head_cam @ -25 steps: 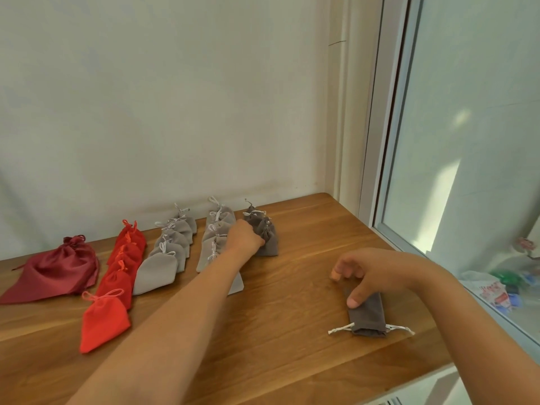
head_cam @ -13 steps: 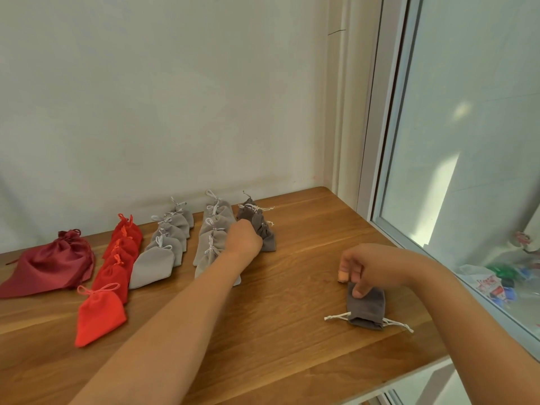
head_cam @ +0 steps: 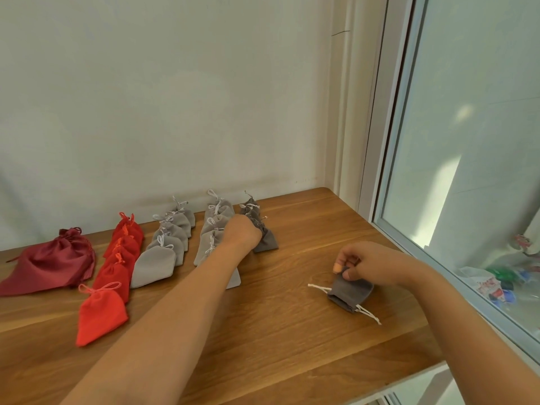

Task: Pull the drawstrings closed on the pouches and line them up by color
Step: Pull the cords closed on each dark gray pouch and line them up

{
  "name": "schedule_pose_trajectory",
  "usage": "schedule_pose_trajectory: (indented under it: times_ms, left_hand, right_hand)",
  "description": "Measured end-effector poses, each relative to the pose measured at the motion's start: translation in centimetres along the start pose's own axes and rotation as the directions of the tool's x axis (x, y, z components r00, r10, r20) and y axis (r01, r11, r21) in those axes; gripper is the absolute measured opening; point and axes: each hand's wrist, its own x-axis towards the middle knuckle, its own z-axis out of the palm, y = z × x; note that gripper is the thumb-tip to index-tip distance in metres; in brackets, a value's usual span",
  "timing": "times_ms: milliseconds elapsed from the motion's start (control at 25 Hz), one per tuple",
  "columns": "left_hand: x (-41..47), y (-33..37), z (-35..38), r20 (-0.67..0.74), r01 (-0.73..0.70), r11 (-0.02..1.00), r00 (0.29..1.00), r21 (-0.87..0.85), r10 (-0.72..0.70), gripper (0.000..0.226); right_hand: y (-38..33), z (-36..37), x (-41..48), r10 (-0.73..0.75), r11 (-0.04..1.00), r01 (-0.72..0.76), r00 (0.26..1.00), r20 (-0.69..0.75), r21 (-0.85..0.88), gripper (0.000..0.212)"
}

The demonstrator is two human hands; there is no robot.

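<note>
Most of the job looks done: red pouches (head_cam: 117, 258), two light grey rows (head_cam: 166, 249) and a dark grey row (head_cam: 264, 241) lie cinched in lines on the tabletop (head_cam: 292, 331). One loose dark grey pouch (head_cam: 349, 290) lies apart at the right, mouth open and white drawstrings (head_cam: 317, 287) slack. The right hand (head_cam: 368, 263) pinches its far edge. The left hand (head_cam: 241, 233) sits curled on the dark grey row, and whether its fingers grasp anything cannot be told.

You are looking at no text you can read: the white wrapper (head_cam: 483, 283) behind the window pane (head_cam: 473, 135) is carrying red print, but it is blurring past any letters or numbers
</note>
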Motion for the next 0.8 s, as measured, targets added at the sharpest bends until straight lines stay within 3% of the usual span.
schedule_pose_trajectory:
  times_ms: [240, 400, 480, 520, 600, 680, 800]
  left_hand:
    - [0.2, -0.4, -0.5, 0.034, 0.048, 0.985, 0.998, -0.165, -0.043, 0.024]
    - [-2.2, -1.0, -2.1, -0.037, -0.058, 0.97, 0.998, -0.237, 0.05, 0.015]
    - [-5.1, -1.4, -3.3, 0.103, -0.037, 0.893, 0.99, -0.448, 0.092, 0.013]
    - [-6.8, -1.7, -3.8, 0.208, 0.002, 0.824, 0.968, -0.566, 0.141, 0.008]
    - [-9.9, -2.4, -4.7, 0.324, 0.073, 0.664, 0.909, -0.744, 0.263, 0.022]
    - [-11.4, -3.7, -4.9, 0.259, 0.114, 0.429, 0.919, -0.896, 0.297, 0.032]
    - [-11.7, -6.3, -5.3, 0.057, 0.061, -0.021, 0.986, -0.998, 0.154, 0.027]
  right_hand:
    - [-0.5, 0.1, 1.3, 0.055, 0.932, 0.003, 0.987, -0.149, 0.363, 0.024]
    - [-1.7, 0.7, 2.0, 0.151, 0.634, 0.135, 0.944, -0.294, 0.761, 0.022]
    - [-3.2, 0.9, 2.4, 0.168, 0.504, 0.206, 0.929, -0.329, 0.839, 0.019]
    - [-4.2, 1.1, 2.5, 0.168, 0.457, 0.232, 0.926, -0.339, 0.859, 0.018]
    - [-6.5, 1.8, 2.8, 0.147, 0.39, 0.286, 0.919, -0.366, 0.875, 0.015]
    - [-8.9, 3.1, 2.8, 0.1, 0.338, 0.33, 0.919, -0.383, 0.881, 0.012]
    - [-12.4, 5.9, 3.2, -0.013, 0.361, 0.334, 0.936, -0.353, 0.871, 0.01]
